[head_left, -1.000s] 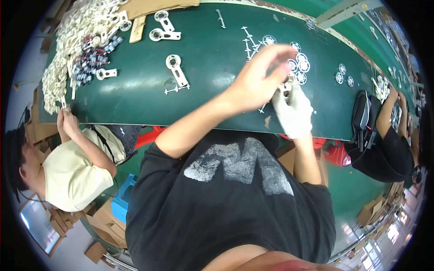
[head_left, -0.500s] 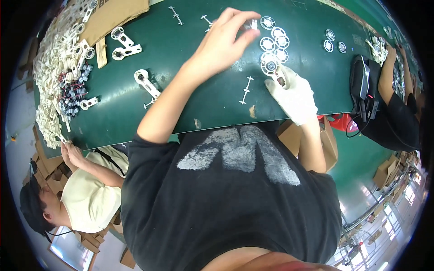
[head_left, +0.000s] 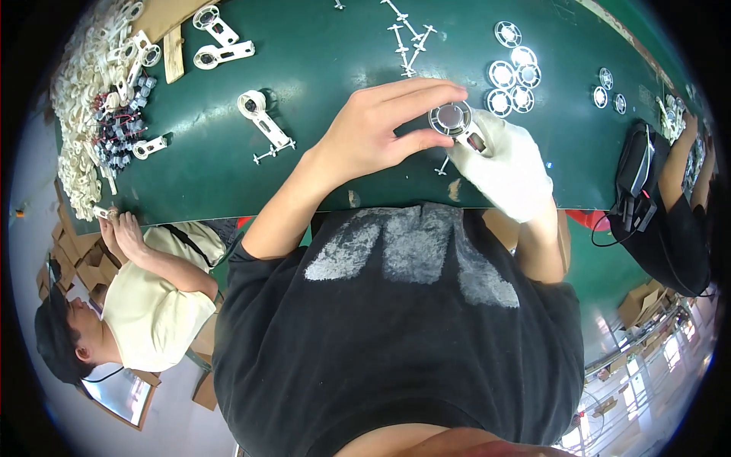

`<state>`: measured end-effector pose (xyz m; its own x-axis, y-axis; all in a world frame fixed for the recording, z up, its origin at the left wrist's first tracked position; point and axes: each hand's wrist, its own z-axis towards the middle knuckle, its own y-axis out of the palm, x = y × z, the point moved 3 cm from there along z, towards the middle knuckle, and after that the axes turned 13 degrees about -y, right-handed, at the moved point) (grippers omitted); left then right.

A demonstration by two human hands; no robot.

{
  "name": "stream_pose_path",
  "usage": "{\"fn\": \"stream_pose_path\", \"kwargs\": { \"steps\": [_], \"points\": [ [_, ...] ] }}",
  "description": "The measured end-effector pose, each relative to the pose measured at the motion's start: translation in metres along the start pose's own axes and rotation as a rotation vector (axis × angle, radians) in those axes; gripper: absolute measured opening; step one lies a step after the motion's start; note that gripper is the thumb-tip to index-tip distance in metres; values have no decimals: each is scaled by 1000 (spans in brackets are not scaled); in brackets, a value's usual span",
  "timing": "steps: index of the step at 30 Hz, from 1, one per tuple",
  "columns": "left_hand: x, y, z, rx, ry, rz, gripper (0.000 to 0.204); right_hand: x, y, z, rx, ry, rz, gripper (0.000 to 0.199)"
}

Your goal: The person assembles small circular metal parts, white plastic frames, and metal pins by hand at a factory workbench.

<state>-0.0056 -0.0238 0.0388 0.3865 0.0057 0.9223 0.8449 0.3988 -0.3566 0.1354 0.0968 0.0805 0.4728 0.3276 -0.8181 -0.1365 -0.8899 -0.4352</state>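
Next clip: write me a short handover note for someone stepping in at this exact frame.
Left hand: bare, fingertips pinching the round disc part.
Right hand: white glove, holding the same part from beneath, over the green table.
Nearby: cluster of round white rings just beyond the hands; white brackets to the left.
Done: one disc part picked up, in both hands.
Left: rings and brackets lie loose on the table.

We look down from a single head-worn fisheye camera, close above our own hands, the bare left hand (head_left: pixel 377 133) and gloved right hand (head_left: pixel 506 171). It faces the green table (head_left: pixel 320 61) beyond them; our torso fills the frame below them.
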Motion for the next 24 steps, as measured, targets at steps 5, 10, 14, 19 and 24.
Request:
{"fn": "stream_pose_path", "kwargs": {
  "steps": [5, 10, 14, 19, 24],
  "points": [
    [-5, -10, 2, -76, 17, -27, 54, -3, 5, 8, -21, 6, 61, 22],
    [-2, -13, 4, -93, 58, 2, 54, 7, 8, 10, -23, -42, 33, 25],
    [1, -6, 5, -88, 260, 7, 49, 21, 13, 16, -96, -97, 240, 31],
    [1, 0, -1, -87, -110, -469, 46, 23, 27, 20, 132, -524, -17, 28],
    [-16, 10, -2, -191, -241, -734, 29, 18, 30, 13, 128, -507, -296, 32]
  ]
}}
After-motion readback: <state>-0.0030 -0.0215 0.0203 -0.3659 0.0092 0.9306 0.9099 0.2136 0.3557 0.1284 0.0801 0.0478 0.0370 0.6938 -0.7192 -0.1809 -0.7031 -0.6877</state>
